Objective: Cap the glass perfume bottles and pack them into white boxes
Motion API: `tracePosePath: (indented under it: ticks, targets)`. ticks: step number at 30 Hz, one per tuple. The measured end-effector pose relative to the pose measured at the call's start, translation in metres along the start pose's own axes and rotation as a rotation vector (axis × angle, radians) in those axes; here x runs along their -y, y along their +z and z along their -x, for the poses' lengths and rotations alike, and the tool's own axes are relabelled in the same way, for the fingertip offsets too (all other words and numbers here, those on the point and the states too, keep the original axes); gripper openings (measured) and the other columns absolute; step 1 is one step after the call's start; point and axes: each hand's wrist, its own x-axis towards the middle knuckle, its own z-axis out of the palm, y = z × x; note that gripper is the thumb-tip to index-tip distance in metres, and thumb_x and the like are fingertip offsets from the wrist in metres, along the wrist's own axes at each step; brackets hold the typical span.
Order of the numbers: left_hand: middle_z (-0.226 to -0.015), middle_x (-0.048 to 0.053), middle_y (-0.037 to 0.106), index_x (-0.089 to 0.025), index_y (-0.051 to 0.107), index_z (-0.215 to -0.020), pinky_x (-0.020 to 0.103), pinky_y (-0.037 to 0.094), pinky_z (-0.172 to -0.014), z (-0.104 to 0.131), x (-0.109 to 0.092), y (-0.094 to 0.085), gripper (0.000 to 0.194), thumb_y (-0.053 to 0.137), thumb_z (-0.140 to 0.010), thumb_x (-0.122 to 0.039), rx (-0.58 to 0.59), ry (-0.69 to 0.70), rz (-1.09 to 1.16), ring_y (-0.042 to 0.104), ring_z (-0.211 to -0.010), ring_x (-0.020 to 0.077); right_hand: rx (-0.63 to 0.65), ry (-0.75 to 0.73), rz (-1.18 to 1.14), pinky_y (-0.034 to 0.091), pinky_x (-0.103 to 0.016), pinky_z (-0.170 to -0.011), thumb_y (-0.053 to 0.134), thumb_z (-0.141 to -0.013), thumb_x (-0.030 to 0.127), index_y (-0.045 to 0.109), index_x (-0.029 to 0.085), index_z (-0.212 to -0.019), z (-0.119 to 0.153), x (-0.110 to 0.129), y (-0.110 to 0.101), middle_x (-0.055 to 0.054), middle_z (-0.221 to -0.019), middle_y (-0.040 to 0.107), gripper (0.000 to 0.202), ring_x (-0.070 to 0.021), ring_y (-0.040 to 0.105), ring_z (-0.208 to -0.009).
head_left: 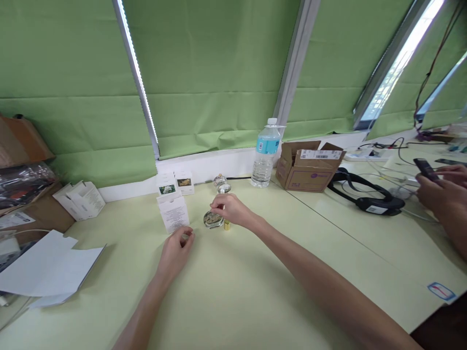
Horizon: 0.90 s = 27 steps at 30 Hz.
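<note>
My right hand [233, 210] is over the table with thumb and fingertips pinched together; what they hold is hidden. Just under its fingertips lies a round, flat, clear object with a silvery rim [213, 220]. A small gold cylinder, like a cap [226, 225], stands below the hand. Behind the hand are a round clear glass piece [224, 188] and another with a pinkish top [220, 180]. My left hand [177, 249] rests on the table, fingers loosely curled with a gap by the thumb, close to the lower edge of a white printed card box [173, 214].
White picture boxes [185, 183] stand near the wall. Further right are a water bottle [265, 154], an open cardboard box [310, 167] and a black headset [375, 201]. Another person's hands [441, 189] hold a phone [426, 169] at right. White paper sheets [51, 267] lie left.
</note>
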Motion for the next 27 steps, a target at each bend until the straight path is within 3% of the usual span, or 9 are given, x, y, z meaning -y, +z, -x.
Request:
tracePosePath:
  ticks: [4,11,16,20,23,27]
  targets:
    - [-0.081,0.0,0.064,-0.022,0.058,-0.094,0.023,0.037,-0.055,0.0,0.001,0.001,0.025,0.045,-0.083,-0.04,0.004,0.006,0.011,0.052,-0.054,0.0109,-0.102,-0.012,-0.149,0.044,-0.024,-0.061,0.062,-0.078,0.023,0.063,0.016,-0.069,0.007,-0.006,0.009,-0.005,-0.079,0.065,0.012,-0.0126,0.057,-0.066]
    - [-0.083,0.001,0.065,-0.022,0.059,-0.094,0.023,0.039,-0.056,-0.001,0.001,0.0,0.025,0.045,-0.082,-0.039,-0.003,0.014,0.014,0.054,-0.056,0.0113,-0.111,-0.012,-0.093,0.046,-0.024,-0.061,0.061,-0.079,0.024,0.062,0.016,-0.07,0.01,-0.007,0.011,-0.004,-0.079,0.065,0.012,-0.0119,0.057,-0.064]
    - [-0.085,0.001,0.066,-0.022,0.06,-0.094,0.024,0.039,-0.055,-0.001,0.002,0.001,0.026,0.046,-0.082,-0.04,0.003,0.016,0.016,0.054,-0.056,0.0114,-0.045,-0.023,-0.01,0.045,-0.025,-0.064,0.061,-0.08,0.031,0.065,0.017,-0.083,0.01,0.0,0.001,-0.004,-0.079,0.066,0.016,-0.0129,0.058,-0.067]
    - [-0.085,0.002,0.066,-0.021,0.06,-0.094,0.024,0.039,-0.056,-0.001,0.002,0.001,0.027,0.045,-0.082,-0.04,-0.005,0.015,0.03,0.054,-0.055,0.0117,-0.023,0.032,0.048,0.044,-0.025,-0.066,0.051,-0.086,0.038,0.065,0.018,-0.098,0.006,0.007,-0.02,-0.005,-0.089,0.068,0.027,-0.0132,0.059,-0.071]
    - [-0.084,0.001,0.066,-0.021,0.06,-0.094,0.025,0.039,-0.057,0.0,0.001,0.001,0.027,0.045,-0.082,-0.041,-0.009,0.012,0.046,0.053,-0.055,0.012,0.127,0.171,0.111,0.042,-0.024,-0.061,0.049,-0.086,0.043,0.067,0.019,-0.094,0.007,0.001,-0.037,-0.005,-0.085,0.068,0.031,-0.0143,0.059,-0.07]
    - [-0.075,0.001,0.064,-0.021,0.061,-0.093,0.025,0.038,-0.055,0.0,-0.002,0.0,0.028,0.047,-0.081,-0.041,-0.021,-0.001,0.067,0.053,-0.056,0.0134,0.432,0.316,0.138,0.038,-0.023,-0.05,0.069,-0.065,0.051,0.068,0.018,-0.09,0.015,-0.012,-0.039,-0.005,-0.075,0.067,0.041,-0.0163,0.059,-0.066]
